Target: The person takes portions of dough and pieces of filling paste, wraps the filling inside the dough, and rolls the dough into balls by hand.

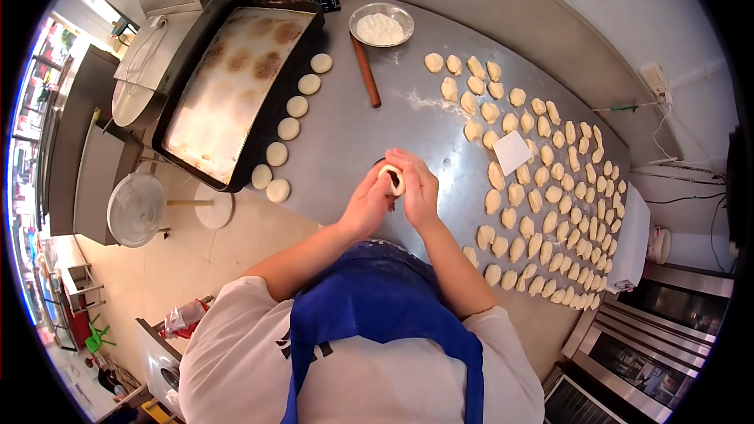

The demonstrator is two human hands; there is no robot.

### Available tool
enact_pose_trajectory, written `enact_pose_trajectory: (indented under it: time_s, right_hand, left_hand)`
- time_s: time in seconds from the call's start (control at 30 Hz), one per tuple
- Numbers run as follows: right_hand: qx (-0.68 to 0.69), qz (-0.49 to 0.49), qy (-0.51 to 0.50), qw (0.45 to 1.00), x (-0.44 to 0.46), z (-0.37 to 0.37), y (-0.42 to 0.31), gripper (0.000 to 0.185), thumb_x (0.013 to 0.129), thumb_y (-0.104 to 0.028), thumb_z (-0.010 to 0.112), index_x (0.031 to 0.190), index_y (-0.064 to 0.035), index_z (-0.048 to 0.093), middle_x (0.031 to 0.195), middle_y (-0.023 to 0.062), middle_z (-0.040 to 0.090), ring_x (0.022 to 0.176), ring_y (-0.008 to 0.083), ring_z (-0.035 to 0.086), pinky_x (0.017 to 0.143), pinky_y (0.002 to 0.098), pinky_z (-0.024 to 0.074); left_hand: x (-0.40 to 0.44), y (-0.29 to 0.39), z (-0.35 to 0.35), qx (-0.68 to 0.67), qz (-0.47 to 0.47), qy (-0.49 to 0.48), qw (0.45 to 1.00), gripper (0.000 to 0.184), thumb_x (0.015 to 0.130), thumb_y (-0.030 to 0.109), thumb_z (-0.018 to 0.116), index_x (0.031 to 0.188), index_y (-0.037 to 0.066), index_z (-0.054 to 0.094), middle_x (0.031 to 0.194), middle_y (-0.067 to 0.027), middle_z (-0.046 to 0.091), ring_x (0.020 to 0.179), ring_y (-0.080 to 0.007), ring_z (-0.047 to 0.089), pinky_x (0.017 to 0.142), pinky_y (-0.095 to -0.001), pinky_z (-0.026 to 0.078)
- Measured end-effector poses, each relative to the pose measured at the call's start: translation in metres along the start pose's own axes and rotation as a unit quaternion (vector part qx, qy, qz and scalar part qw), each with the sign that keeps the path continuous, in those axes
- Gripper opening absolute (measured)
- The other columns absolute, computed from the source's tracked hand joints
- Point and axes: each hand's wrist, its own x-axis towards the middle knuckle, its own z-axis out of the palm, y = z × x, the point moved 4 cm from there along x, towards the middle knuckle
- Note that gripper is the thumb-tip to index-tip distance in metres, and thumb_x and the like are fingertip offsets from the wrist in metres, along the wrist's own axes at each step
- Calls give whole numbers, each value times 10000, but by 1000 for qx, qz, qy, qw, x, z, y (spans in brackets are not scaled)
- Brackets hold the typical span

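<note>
Between my two hands, near the middle of the head view, is a small round of pale dough with dark filling showing in its opening. My left hand curls around its left side. The fingers of my right hand are bent over its top and right side. Both hands are raised in front of my blue apron, and the underside of the dough is hidden by them. Ahead on the steel table lies a brown rolling pin. Beyond it stands a bowl of white flour.
Many dough pieces lie in rows across the table's right side, with a white square card among them. Several flat dough rounds line the large black-rimmed pan at left. Ovens stand at lower right, a fan at left.
</note>
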Motion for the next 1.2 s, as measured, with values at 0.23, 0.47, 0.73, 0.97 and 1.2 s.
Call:
enact_pose_trajectory:
  time_s: [0.23,0.47,0.73,0.97,1.2]
  right_hand:
    - [-214,-120,53,968,-10,11,-13,279,937,-180,477,780,-125,702,1023,55,713,1096,303,635,1048,494,341]
    - [-264,-168,47,949,-1,23,-19,263,907,-178,512,667,-108,595,825,64,705,884,256,677,1016,477,383]
    - [-47,-34,140,988,9,22,-40,384,1002,-202,382,742,-24,601,818,117,708,790,259,676,1036,473,409]
    - [42,85,52,994,1,16,-9,411,983,-155,343,1231,48,600,1054,157,709,888,247,634,1011,390,401]
    - [-238,-86,-101,962,0,12,-1,400,1002,-219,414,1315,-19,564,1317,132,597,1300,298,484,1086,506,282]
  left_hand:
    - [-17,12,29,-127,-33,-23,991,520,1067,340,285,1526,117,187,1424,-101,428,1328,-214,424,1114,-373,348]
    - [-18,19,29,1,21,25,999,703,1060,471,265,1550,204,-163,1552,-129,260,1448,-266,271,1162,-387,279]
    - [0,11,20,0,13,-5,1000,448,1076,348,366,1458,114,346,1396,-87,456,1298,-181,449,1070,-366,404]
    - [3,-2,13,-93,-70,11,993,454,1062,414,385,1352,73,457,1275,-67,569,1162,-207,571,991,-369,472]
    - [5,22,9,-154,-86,-6,984,538,1053,475,345,1346,36,453,1333,-113,546,1237,-238,543,1044,-412,456]
